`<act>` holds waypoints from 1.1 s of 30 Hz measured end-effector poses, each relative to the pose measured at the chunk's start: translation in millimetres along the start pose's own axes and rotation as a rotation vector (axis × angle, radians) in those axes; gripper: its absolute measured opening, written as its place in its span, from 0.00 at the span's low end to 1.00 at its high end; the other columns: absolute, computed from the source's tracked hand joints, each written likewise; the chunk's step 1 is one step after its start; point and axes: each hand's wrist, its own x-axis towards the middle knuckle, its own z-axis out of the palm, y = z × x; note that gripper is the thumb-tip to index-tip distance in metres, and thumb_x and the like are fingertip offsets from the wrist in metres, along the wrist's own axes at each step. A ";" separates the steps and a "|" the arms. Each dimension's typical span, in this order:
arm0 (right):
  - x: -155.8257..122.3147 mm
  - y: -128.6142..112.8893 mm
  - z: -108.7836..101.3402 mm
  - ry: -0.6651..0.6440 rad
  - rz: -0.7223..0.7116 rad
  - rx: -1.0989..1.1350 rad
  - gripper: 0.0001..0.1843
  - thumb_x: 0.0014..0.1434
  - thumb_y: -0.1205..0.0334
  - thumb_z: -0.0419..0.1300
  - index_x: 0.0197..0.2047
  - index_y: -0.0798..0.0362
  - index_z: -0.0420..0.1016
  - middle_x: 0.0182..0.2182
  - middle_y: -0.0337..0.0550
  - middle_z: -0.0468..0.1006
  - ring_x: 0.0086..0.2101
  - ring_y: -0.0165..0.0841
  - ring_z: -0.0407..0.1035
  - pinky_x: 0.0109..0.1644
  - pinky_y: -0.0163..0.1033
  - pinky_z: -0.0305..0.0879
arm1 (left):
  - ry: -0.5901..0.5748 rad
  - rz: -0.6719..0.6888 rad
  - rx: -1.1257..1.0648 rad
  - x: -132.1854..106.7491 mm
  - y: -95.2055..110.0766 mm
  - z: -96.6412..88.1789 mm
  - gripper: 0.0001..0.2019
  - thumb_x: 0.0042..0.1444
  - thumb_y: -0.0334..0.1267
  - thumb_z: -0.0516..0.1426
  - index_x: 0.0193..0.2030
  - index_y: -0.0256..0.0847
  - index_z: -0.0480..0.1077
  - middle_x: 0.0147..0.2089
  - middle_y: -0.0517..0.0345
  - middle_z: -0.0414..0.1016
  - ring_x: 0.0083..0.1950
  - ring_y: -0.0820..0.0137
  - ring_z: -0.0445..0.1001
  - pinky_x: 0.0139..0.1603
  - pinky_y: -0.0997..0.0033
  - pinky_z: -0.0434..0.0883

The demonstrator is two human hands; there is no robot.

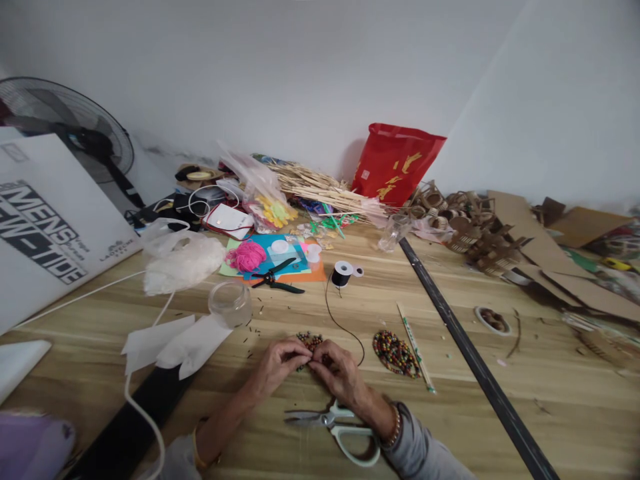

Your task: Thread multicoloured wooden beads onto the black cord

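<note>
My left hand (pixel 279 363) and my right hand (pixel 340 371) meet low in the middle of the wooden table (pixel 450 413), fingers pinched together over a small cluster of coloured beads (pixel 310 342). A thin black cord (pixel 345 327) runs from my right hand up to a black spool (pixel 343 273). What exactly the fingertips pinch is too small to make out. A second pile of coloured beads (pixel 396 353) lies just right of my right hand. White-handled scissors (pixel 340 427) lie under my right wrist.
A clear plastic cup (pixel 230 303) and white paper sheets (pixel 170 343) sit left of my hands. Black pliers (pixel 275 279), pink yarn (pixel 246 256), a long black bar (pixel 470 360), bamboo sticks (pixel 320 187), a red bag (pixel 395 163), cardboard scraps (pixel 540 247) and a fan (pixel 75 133) surround the area.
</note>
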 end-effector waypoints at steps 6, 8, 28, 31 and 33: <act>0.5 -0.4 0.1 -0.004 -0.014 0.002 0.06 0.61 0.62 0.57 0.33 0.53 0.67 0.26 0.41 0.71 0.26 0.30 0.66 0.29 0.32 0.63 | -0.003 -0.013 0.002 -0.7 -4.8 0.3 0.05 0.49 0.35 0.61 0.31 0.38 0.79 0.31 0.53 0.78 0.35 0.66 0.74 0.39 0.71 0.68; 1.0 -2.0 -0.3 -0.008 -0.019 0.001 0.06 0.61 0.61 0.58 0.33 0.53 0.67 0.26 0.40 0.71 0.26 0.30 0.65 0.29 0.32 0.62 | -0.002 -0.032 -0.005 -1.2 -5.2 0.8 0.04 0.48 0.34 0.62 0.29 0.37 0.78 0.30 0.54 0.77 0.34 0.67 0.73 0.37 0.71 0.68; 5.8 -15.4 -6.6 -0.066 -0.125 -0.105 0.03 0.59 0.66 0.52 0.39 0.53 0.65 0.27 0.41 0.67 0.27 0.33 0.62 0.29 0.35 0.59 | 0.085 -0.186 -0.168 0.2 4.2 0.7 0.08 0.41 0.34 0.64 0.30 0.36 0.75 0.29 0.57 0.78 0.32 0.69 0.74 0.35 0.72 0.70; 5.4 -15.4 -6.7 -0.060 -0.117 -0.078 0.04 0.58 0.65 0.55 0.38 0.53 0.65 0.30 0.44 0.70 0.30 0.34 0.64 0.31 0.35 0.61 | 0.071 -0.190 -0.175 0.1 4.4 1.0 0.08 0.41 0.34 0.65 0.30 0.36 0.75 0.28 0.58 0.78 0.31 0.70 0.74 0.35 0.72 0.69; 4.1 -12.8 -5.5 -0.060 -0.094 -0.039 0.04 0.58 0.66 0.56 0.38 0.53 0.65 0.31 0.44 0.71 0.30 0.33 0.65 0.32 0.35 0.62 | 0.061 -0.202 -0.181 -0.3 3.9 1.4 0.08 0.40 0.35 0.65 0.30 0.36 0.75 0.28 0.58 0.78 0.31 0.70 0.74 0.35 0.72 0.69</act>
